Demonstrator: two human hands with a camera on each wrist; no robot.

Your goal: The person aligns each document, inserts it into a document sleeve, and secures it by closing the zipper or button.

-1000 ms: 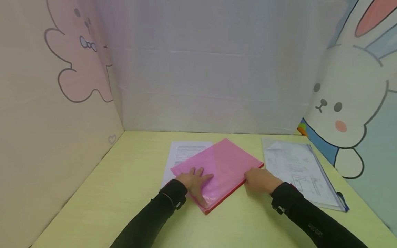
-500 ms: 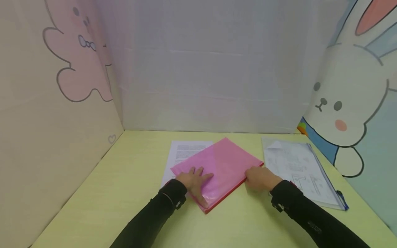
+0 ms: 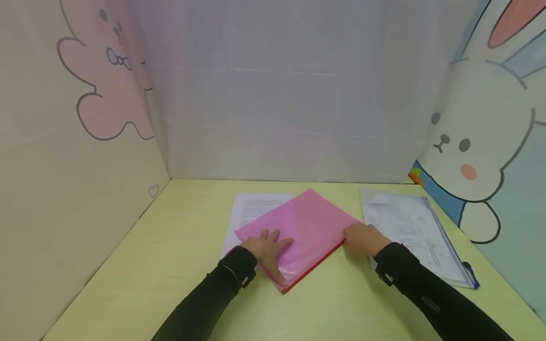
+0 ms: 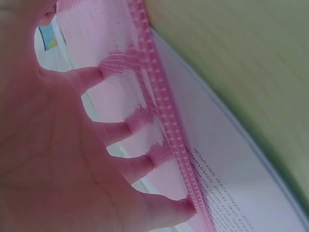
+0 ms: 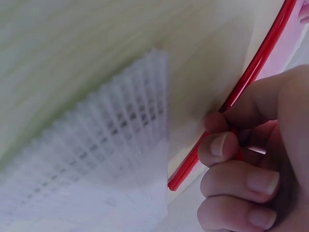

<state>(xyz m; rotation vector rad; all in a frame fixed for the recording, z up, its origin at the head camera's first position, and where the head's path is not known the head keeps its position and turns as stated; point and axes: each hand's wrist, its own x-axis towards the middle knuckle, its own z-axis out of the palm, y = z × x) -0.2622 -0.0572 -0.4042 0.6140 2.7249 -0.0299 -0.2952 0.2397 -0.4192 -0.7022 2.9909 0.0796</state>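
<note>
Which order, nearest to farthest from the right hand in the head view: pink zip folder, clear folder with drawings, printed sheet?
1. pink zip folder: the right hand pinches its red zip edge, to the hand's left.
2. clear folder with drawings: just right of the hand, close by the wrist.
3. printed sheet: far left, partly under the pink folder.

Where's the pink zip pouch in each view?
Head: pink zip pouch lies centre on the table, left hand flat on it, right hand at its right corner.
Left wrist: fills the upper left, under the fingertips.
Right wrist: only its corner at the upper right.
Shared landmark: the red zip edge, seen in head and right wrist; left wrist shows only the pink zip band.
</note>
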